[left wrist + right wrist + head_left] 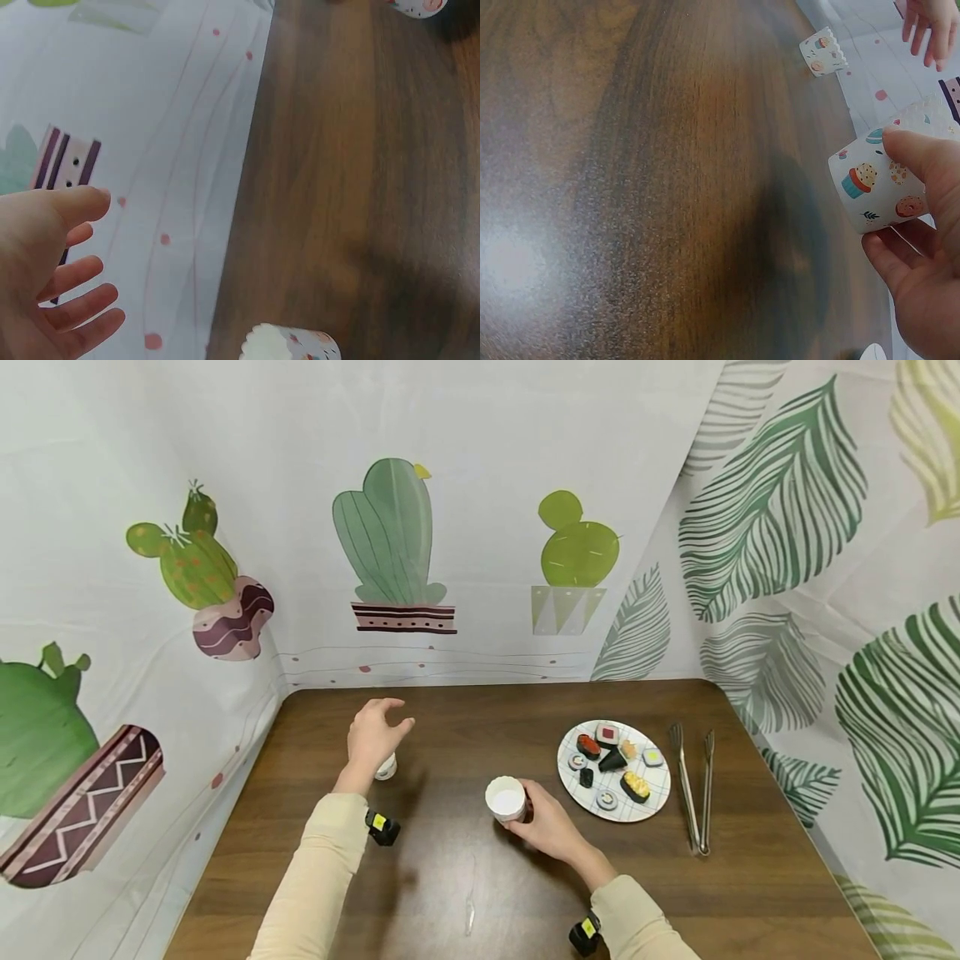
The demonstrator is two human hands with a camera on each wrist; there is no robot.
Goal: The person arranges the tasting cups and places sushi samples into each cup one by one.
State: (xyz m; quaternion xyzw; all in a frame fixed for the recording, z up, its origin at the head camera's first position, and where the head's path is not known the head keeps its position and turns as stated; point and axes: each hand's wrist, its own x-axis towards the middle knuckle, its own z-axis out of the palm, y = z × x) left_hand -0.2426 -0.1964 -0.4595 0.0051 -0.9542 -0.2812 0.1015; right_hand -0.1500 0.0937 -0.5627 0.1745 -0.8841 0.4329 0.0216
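Observation:
My right hand (550, 827) grips a white paper baking cup (506, 799) between thumb and fingers, its scalloped mouth turned up. In the right wrist view, the cup (885, 171) shows printed cupcakes and a donut. My left hand (371, 732) hangs over the back left of the table with fingers loosely bent and nothing between them. Beneath that hand stands a second paper cup (387, 767), partly hidden by the hand in the head view. The left wrist view shows this cup (292, 343) at its lower edge, apart from the fingers.
On the right, a checked plate (651, 811) carries several pieces of toy sushi. Long metal tongs (703, 839) lie beside it, spread apart. A small clear strip (469, 916) lies near the table's front. Printed cloth (487, 527) hangs along the table's back and sides.

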